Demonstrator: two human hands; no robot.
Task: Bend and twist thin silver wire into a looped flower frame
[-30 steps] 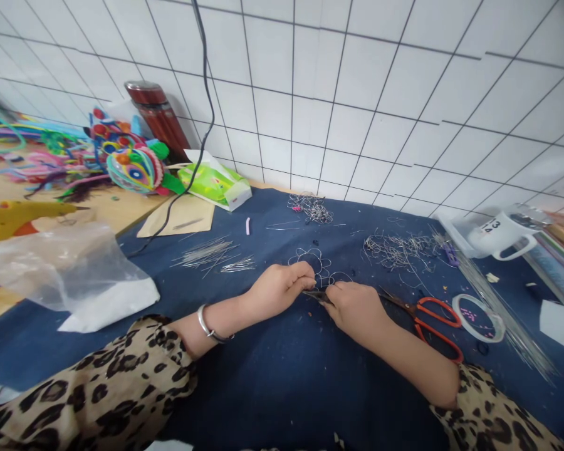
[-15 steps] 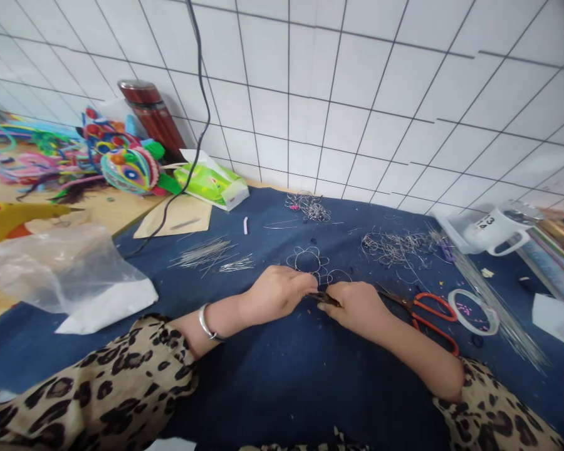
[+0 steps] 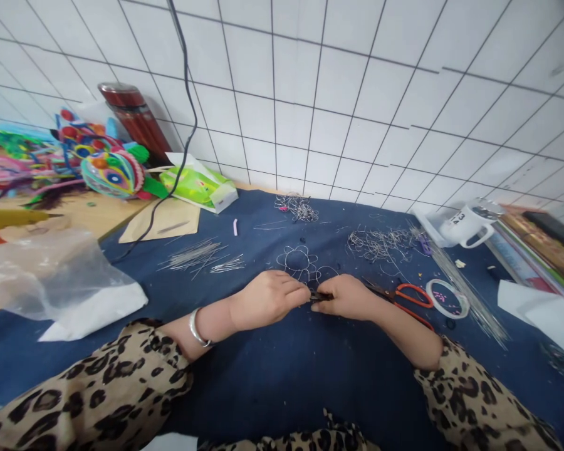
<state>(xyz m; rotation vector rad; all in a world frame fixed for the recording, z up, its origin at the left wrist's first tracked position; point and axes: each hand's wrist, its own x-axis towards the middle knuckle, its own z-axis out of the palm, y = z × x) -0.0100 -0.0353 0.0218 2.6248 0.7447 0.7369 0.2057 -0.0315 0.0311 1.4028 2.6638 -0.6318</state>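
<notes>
My left hand point(image 3: 267, 297) and my right hand point(image 3: 348, 297) meet over the blue cloth point(image 3: 282, 376), fingers curled. Between them sits a small dark tool, probably pliers point(image 3: 320, 295), gripped by my right hand. My left hand pinches the thin wire beside the tool's tip. A wire flower shape point(image 3: 299, 263) lies just beyond my fingers. A silver bangle point(image 3: 196, 328) circles my left wrist.
Red-handled scissors point(image 3: 411, 297) and a tape ring point(image 3: 446, 299) lie right of my right hand. Wire bundles point(image 3: 197, 257), tangled wire scraps point(image 3: 376, 243), a white mug point(image 3: 467, 224), a plastic bag point(image 3: 51, 275), a green packet point(image 3: 197, 186), colourful crafts point(image 3: 108, 172) and a black cable point(image 3: 178, 119) surround the work.
The view has shifted, so everything sits a little further left and higher. My hands have drawn slightly closer together around the tool and wire.
</notes>
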